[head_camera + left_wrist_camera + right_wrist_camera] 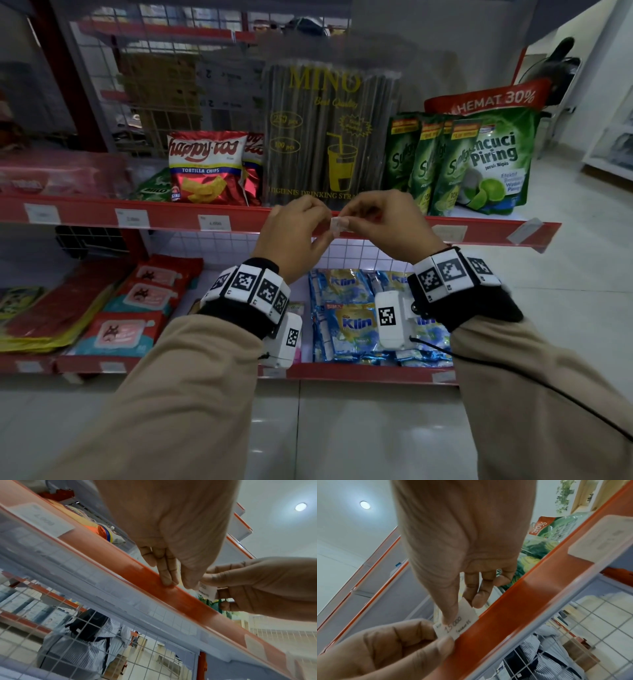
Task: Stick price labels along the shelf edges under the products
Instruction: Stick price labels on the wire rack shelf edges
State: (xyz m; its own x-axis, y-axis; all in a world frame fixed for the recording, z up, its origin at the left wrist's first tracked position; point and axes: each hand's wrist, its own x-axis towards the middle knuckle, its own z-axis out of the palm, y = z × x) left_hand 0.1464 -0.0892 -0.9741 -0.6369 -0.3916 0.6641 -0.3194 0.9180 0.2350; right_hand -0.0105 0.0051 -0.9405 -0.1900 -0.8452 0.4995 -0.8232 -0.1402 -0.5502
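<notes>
A small white price label (337, 224) printed 15.000 (462, 622) hangs just in front of the red shelf edge (171, 216), below the tall pack of drinking straws (329, 137). My left hand (325, 228) pinches its left end with the thumb (443, 646). Two of that hand's other fingers (168, 577) touch the red strip (180, 599). My right hand (346, 222) grips the label's right part, thumb (450, 608) on the printed face and a finger behind. From the left wrist the label (207, 589) shows between both hands.
Several labels sit on the strip: one under the chips (214, 222), others left (132, 217) and right (448, 233). Green dish-soap pouches (479, 161) stand right of the straws. Klin sachets (349, 322) fill the lower shelf. A person in a striped shirt (82, 649) stands behind the wire mesh.
</notes>
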